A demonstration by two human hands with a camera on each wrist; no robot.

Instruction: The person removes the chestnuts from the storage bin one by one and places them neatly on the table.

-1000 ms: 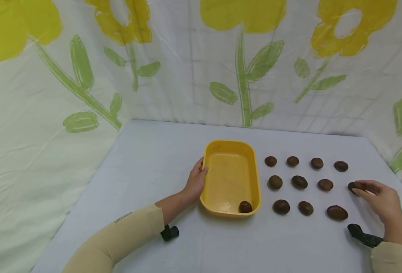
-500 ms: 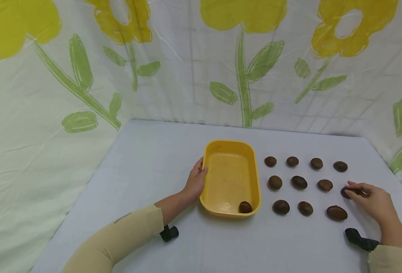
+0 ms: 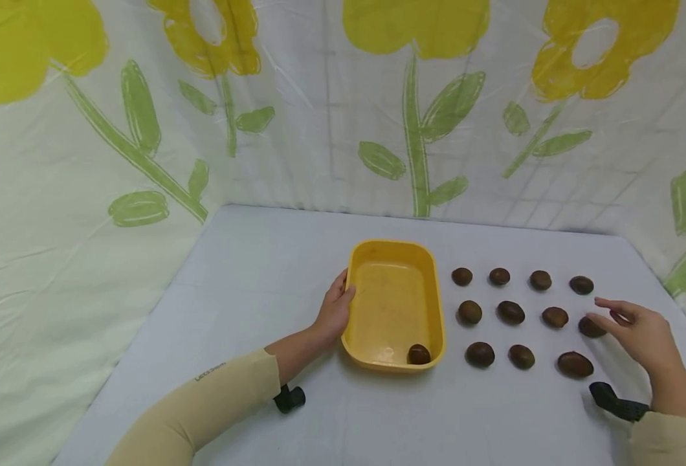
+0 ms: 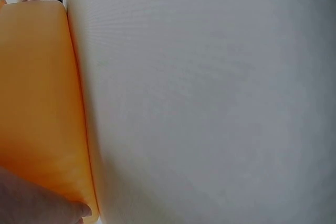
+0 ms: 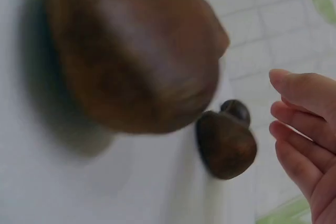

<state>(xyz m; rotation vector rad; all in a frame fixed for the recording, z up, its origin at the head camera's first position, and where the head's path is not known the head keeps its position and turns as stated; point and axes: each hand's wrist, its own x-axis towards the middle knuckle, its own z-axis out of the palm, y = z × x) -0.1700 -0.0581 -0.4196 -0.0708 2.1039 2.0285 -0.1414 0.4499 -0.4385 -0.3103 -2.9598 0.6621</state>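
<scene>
My left hand (image 3: pixel 332 314) grips the left rim of a yellow plastic tray (image 3: pixel 385 298), its thumb at the edge. One chestnut (image 3: pixel 419 354) lies in the tray's near right corner. On the right, my right hand (image 3: pixel 648 336) is beside the rightmost chestnut (image 3: pixel 591 328) of the middle row, thumb and forefinger spread apart, partly covering it. In the right wrist view the fingers (image 5: pixel 302 153) hold nothing, and a large blurred chestnut (image 5: pixel 136 56) fills the upper left. The left wrist view catches the tray's orange-looking side (image 4: pixel 42 87).
Several chestnuts stand in three rows right of the tray, among them one in the back row (image 3: pixel 540 279) and one in the front row (image 3: pixel 575 365). The pale table (image 3: pixel 250 278) backs onto a flowered curtain (image 3: pixel 296 168). Black wrist-camera mounts sit at both wrists.
My right hand moved left with a pinched chestnut, set it down at the end of the middle row, and let go, fingers parting. The left hand and tray stayed still.
</scene>
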